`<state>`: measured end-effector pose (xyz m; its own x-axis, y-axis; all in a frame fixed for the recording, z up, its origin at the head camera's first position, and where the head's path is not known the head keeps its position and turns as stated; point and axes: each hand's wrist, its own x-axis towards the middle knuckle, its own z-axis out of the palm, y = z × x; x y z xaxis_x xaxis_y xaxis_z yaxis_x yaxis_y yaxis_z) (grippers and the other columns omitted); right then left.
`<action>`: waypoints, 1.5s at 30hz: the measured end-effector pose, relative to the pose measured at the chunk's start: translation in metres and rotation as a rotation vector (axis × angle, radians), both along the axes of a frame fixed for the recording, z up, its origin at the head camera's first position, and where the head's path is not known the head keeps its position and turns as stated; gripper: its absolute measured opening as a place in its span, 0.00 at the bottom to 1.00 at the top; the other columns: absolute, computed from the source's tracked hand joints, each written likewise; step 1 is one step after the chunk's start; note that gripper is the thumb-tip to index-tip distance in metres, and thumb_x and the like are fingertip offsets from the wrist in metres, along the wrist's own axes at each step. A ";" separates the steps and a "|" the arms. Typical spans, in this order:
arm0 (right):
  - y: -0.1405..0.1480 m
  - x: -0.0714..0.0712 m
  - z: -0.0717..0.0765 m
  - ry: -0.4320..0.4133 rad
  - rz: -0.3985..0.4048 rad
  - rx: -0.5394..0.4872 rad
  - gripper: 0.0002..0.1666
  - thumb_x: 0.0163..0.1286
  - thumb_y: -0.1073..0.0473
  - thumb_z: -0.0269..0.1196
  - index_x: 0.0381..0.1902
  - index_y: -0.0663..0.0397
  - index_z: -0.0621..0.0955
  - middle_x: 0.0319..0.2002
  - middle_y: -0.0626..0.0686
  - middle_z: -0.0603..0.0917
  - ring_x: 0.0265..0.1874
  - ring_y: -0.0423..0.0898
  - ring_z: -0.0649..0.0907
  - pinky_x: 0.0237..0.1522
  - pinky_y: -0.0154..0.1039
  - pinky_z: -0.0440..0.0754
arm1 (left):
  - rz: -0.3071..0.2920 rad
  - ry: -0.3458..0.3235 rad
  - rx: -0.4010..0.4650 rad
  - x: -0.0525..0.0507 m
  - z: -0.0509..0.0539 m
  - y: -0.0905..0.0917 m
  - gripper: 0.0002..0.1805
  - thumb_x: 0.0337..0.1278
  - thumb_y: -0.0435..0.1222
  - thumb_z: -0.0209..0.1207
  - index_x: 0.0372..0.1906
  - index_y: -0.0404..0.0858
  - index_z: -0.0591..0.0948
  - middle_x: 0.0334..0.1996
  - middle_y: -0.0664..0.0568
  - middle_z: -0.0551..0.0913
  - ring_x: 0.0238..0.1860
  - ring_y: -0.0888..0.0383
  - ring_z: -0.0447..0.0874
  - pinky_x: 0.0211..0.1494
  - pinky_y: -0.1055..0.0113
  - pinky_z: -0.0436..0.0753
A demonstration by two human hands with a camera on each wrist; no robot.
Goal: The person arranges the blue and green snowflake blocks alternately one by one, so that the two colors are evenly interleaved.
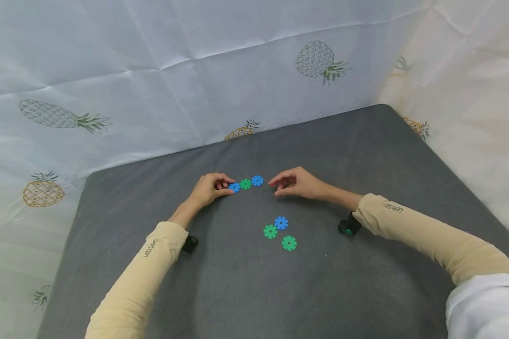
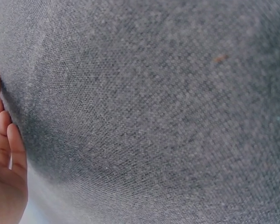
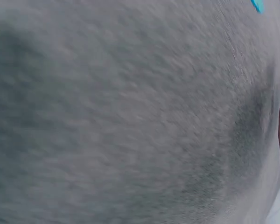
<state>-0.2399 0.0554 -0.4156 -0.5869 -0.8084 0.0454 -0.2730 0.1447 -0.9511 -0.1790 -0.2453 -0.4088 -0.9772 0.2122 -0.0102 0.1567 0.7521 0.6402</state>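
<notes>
The left hand (image 1: pixel 208 189) pinches the near end of a short row between thumb and forefinger, its grip narrow on a blue disc (image 1: pixel 236 188). A green disc (image 1: pixel 243 184) comes next in the row, then the far blue disc (image 1: pixel 260 181) at the right end. All three lie on the grey table (image 1: pixel 237 282), edge to edge; whether their slotted rims are locked or merely touching cannot be told.

The right hand (image 1: pixel 302 184) hangs just beyond that far end, fingers bent, a moderate gap between thumb and fingertips, nothing held.

The likeliest trouble is at the joints. If the left fingers lift or twist the disc they pinch, a shallow joint could slip apart, or the whole row could swing out of line, since only one end is held. A right fingertip coming in low could knock the far disc askew.

Nearer the person lie a loose blue disc (image 1: pixel 283 223), a green one close beside it (image 1: pixel 267 231) and a second green one (image 1: pixel 291 243) a little apart. Being thin and flat, they could prove hard to pick up, and a trailing right wrist camera (image 1: pixel 349 225) could sweep them aside.
</notes>
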 end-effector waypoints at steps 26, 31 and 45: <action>0.026 0.041 -0.005 -0.044 0.073 0.014 0.20 0.60 0.67 0.68 0.50 0.69 0.81 0.44 0.63 0.83 0.39 0.45 0.81 0.40 0.36 0.81 | 0.015 -0.034 -0.021 0.000 0.002 0.002 0.13 0.53 0.35 0.68 0.45 0.38 0.86 0.32 0.50 0.79 0.29 0.57 0.73 0.32 0.66 0.69; 0.029 0.049 -0.003 -0.076 0.067 0.019 0.20 0.60 0.67 0.68 0.50 0.68 0.81 0.44 0.62 0.83 0.39 0.46 0.81 0.39 0.35 0.81 | 0.017 -0.040 -0.018 0.000 0.003 0.002 0.14 0.53 0.35 0.68 0.45 0.38 0.86 0.32 0.50 0.79 0.29 0.57 0.73 0.31 0.66 0.69; 0.035 0.072 -0.006 -0.128 0.102 -0.031 0.20 0.61 0.67 0.67 0.51 0.70 0.80 0.46 0.63 0.83 0.39 0.44 0.81 0.41 0.35 0.81 | 0.025 -0.030 -0.021 0.001 0.004 0.003 0.13 0.53 0.35 0.68 0.45 0.38 0.86 0.32 0.50 0.79 0.29 0.56 0.73 0.32 0.66 0.70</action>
